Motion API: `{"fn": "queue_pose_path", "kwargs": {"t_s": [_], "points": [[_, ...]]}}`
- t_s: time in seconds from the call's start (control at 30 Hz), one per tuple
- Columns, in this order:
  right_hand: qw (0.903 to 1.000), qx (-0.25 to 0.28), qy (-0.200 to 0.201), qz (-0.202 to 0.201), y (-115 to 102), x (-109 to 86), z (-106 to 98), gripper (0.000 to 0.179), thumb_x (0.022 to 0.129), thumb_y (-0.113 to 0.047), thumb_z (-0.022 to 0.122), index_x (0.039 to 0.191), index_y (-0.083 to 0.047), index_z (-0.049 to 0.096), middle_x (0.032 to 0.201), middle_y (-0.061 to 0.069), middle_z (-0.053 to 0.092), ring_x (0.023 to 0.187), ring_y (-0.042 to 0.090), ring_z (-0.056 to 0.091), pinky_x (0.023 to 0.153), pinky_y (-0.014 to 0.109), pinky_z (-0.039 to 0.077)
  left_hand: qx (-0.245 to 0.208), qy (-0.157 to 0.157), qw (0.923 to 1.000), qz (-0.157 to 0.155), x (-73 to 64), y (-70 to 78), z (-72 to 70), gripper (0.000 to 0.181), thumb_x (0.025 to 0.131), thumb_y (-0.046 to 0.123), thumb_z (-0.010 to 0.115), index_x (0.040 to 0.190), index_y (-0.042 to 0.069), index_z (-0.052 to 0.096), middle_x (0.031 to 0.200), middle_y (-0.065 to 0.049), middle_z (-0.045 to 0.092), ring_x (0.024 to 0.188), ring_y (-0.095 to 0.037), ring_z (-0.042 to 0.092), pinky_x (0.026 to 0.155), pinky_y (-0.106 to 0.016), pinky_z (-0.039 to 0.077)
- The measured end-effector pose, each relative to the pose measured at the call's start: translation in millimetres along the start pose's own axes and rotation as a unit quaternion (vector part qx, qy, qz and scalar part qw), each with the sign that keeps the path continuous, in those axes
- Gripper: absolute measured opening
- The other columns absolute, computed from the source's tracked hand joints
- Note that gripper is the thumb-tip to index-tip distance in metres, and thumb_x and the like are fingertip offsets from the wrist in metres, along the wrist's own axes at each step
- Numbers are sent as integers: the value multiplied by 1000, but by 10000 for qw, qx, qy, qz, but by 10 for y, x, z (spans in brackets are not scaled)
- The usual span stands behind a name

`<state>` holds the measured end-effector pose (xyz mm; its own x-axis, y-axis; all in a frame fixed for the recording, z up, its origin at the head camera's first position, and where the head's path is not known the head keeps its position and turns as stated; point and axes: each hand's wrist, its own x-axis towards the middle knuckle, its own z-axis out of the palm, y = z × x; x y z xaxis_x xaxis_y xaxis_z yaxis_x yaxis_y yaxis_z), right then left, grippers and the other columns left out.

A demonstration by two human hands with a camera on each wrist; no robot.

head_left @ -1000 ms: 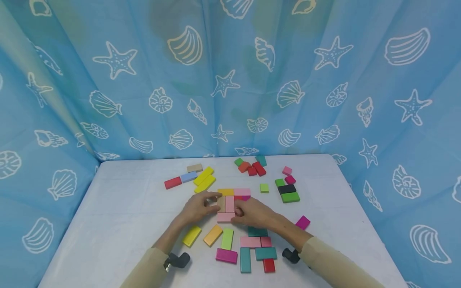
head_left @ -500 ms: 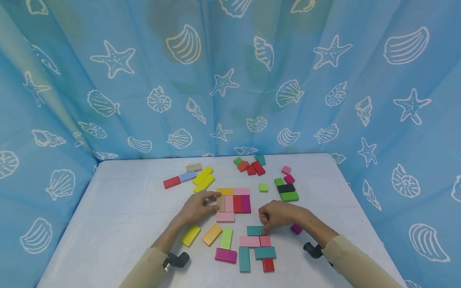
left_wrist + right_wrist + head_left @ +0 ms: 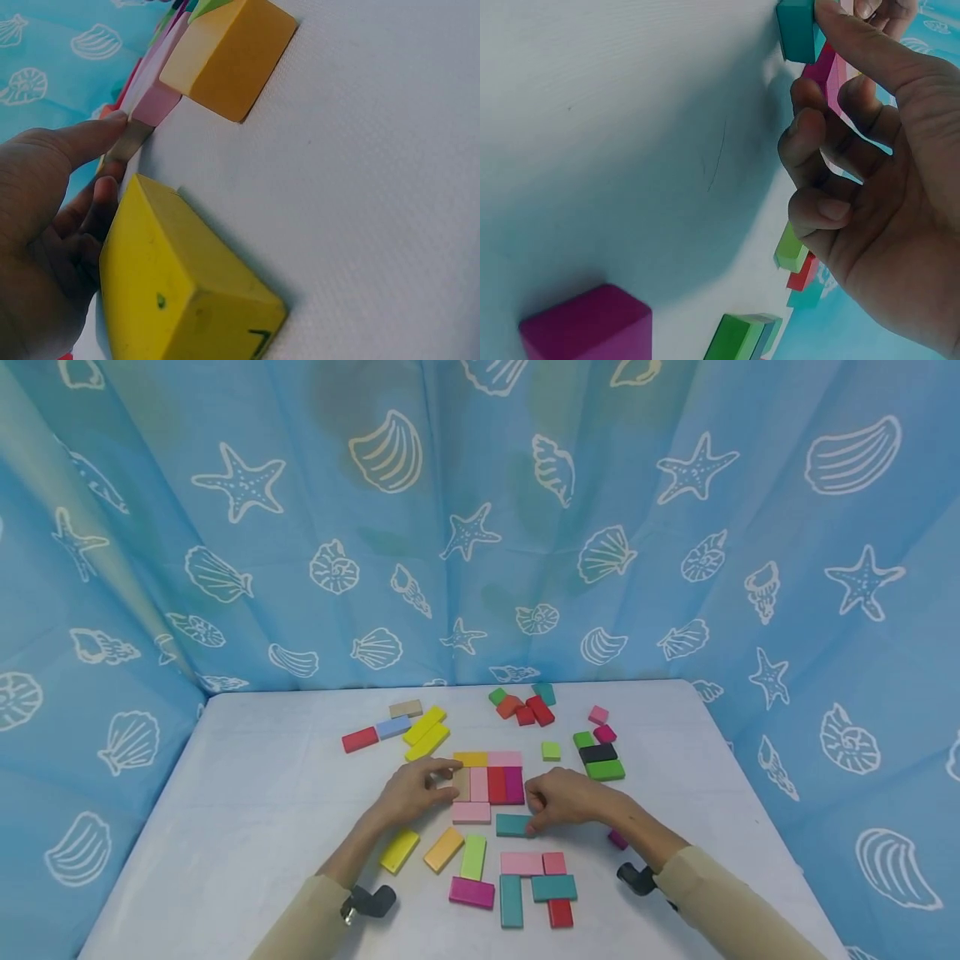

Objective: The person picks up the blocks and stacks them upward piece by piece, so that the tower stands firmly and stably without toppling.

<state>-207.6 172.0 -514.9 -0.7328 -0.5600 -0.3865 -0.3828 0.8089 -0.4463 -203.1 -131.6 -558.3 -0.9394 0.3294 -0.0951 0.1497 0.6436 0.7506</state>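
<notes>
Surface (image 3: 187,827) before curtain (image 3: 480,452). Block panel (image 3: 497,785) mid-surface, between left grip (image 3: 412,793) and right grip (image 3: 566,797). Left grip at panel's left-end block (image 3: 462,785). Loose block (image 3: 512,826) at right thumb, just right of panel's front block (image 3: 470,812). Nearer: four-block group (image 3: 472,858) left, five-block cluster (image 3: 522,863) right. Behind panel: far-left group (image 3: 426,731), far-middle group (image 3: 525,716); right, three-block group (image 3: 603,770).

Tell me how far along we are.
Apparently done: the red block and purple block, side by side. In hand: the right hand touches the teal block, slightly apart from the lower pink block. Probably remaining: closing that gap and placing outlying pieces like the lime block.
</notes>
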Motion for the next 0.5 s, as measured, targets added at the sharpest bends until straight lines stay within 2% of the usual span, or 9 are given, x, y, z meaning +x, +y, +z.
{"fn": "queue_pose_path", "kwargs": {"t_s": [0.5], "points": [[9994,-62,198,292,-74,123,-45,42,76,-48,86,76,-21,54,66,-4,54,66,10,56,60,26,43,-45,19,10000,36,7,-11,2,46,88,35,78,132,30,66,109,10,68,86,-14,56,73,-28,48]]}}
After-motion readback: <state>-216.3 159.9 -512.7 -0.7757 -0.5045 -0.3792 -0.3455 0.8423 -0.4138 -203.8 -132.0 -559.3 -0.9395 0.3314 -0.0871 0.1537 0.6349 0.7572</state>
